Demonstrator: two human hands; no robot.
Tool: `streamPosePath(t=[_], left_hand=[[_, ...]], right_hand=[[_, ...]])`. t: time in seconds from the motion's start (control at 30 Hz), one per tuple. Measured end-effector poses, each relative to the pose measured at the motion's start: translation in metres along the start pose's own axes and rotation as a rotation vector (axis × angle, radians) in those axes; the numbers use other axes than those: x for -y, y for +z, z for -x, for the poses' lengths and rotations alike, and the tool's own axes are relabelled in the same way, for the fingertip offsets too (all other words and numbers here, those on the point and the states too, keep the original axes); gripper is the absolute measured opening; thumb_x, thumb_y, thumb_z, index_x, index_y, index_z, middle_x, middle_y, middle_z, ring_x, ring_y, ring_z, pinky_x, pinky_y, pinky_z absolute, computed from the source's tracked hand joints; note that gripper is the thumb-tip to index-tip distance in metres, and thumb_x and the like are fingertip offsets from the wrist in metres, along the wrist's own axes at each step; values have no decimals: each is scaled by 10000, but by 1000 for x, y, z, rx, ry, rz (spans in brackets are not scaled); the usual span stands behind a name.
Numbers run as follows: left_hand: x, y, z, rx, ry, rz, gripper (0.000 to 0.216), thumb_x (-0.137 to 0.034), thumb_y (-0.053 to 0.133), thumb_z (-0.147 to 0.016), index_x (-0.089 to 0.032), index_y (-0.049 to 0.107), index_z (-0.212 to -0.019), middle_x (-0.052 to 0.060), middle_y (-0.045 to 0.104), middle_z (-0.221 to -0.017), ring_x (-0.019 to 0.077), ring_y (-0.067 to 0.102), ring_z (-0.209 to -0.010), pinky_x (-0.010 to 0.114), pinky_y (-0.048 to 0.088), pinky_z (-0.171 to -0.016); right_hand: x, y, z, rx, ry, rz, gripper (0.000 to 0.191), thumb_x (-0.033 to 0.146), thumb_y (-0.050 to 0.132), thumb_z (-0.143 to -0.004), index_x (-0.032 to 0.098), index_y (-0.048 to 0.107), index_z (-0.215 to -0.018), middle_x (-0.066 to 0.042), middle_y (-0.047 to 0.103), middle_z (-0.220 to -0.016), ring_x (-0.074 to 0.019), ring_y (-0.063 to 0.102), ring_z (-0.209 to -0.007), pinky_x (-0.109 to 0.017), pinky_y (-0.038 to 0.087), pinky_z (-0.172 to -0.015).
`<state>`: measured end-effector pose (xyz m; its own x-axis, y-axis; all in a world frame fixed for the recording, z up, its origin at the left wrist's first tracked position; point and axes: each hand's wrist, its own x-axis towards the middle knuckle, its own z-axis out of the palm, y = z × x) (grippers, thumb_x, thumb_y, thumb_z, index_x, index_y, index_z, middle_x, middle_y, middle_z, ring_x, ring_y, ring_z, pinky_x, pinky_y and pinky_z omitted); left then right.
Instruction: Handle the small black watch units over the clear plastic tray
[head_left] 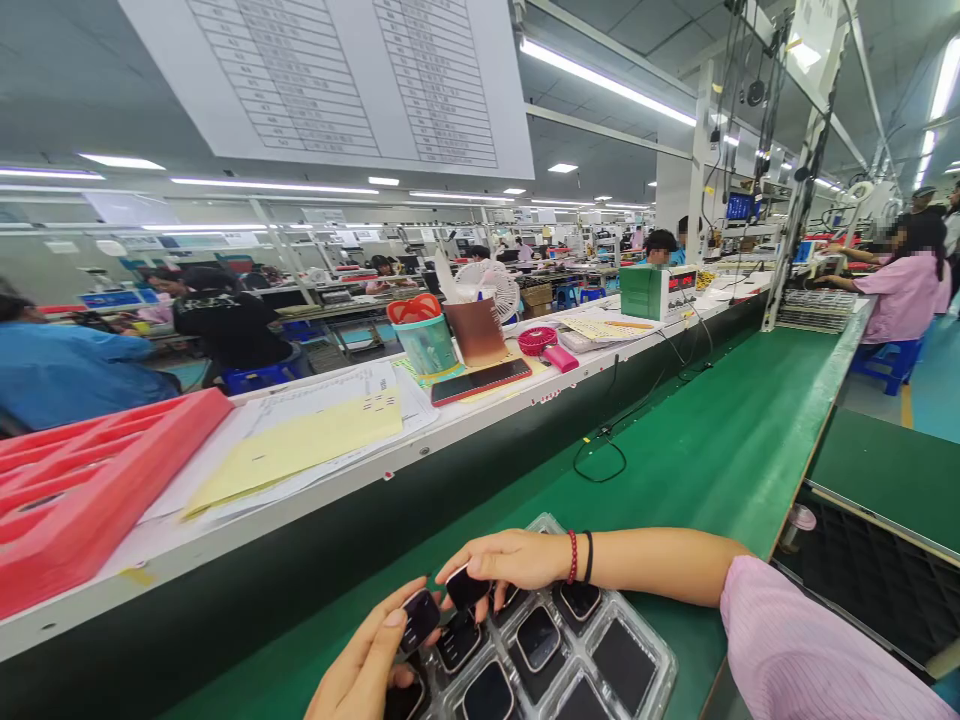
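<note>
A clear plastic tray (651, 652) with several pockets lies on the green bench at the bottom centre. Most pockets hold small black square parts with glossy faces (538, 636). My left hand (366, 668) comes up from the bottom edge and pinches one such black part (418, 620) between thumb and fingers. My right hand (504, 560), with red and black bands at the wrist, reaches in from the right in a pink sleeve. Its fingertips grip another black part (466, 586) over the tray's far-left pockets.
A raised white shelf (420, 440) runs along the bench's far side, carrying a red foam tray (82, 480), yellow papers (300, 445), a teal cup (427, 343), a phone (480, 381) and a green meter (658, 290). A black cable (600, 450) lies on the green bench. Other people sit at nearby lines.
</note>
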<state>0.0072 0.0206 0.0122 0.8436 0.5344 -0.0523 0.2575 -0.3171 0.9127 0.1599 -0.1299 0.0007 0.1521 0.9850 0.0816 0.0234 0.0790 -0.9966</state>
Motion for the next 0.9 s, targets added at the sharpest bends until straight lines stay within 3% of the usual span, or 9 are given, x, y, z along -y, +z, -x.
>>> streamPosePath(t=[0.13,0.3,0.5,0.73,0.9], left_hand=[[-5,5,7,21,39,87,582,-558,512,-751,-166,568,-1177,78,663,-1058,162,596,-671,273,483,-616],[-7,12,11,53,68,219,533,-288,521,-704,-114,489,-1206,107,653,-1022,192,635,-778,241,448,-556],[-1,19,14,33,120,315,484,-36,460,-603,-161,553,-1061,59,645,-1037,160,633,-859,259,517,-719],[3,20,14,32,148,314,485,7,456,-642,-149,551,-1091,74,644,-1024,153,638,-830,299,521,-789],[5,20,15,25,170,271,409,-70,540,-715,-154,560,-1114,89,649,-1041,183,627,-916,308,509,-826]], right_hand=[[0,5,4,-61,-2,25,309,251,392,-967,144,518,-1228,-74,595,-1021,-57,595,-613,-161,460,-525],[3,10,7,-94,-31,5,301,179,463,-878,134,509,-1172,-88,627,-1039,-70,601,-616,-168,460,-506],[11,16,12,-124,-61,-90,459,163,535,-748,183,465,-1201,-100,605,-1129,-110,621,-701,-229,519,-584],[0,10,12,-105,-15,35,504,144,506,-720,200,437,-1216,-90,608,-1106,-111,591,-705,-256,499,-615],[-1,10,13,-80,16,119,465,172,522,-758,197,461,-1219,-68,613,-1041,-112,582,-705,-248,490,-611]])
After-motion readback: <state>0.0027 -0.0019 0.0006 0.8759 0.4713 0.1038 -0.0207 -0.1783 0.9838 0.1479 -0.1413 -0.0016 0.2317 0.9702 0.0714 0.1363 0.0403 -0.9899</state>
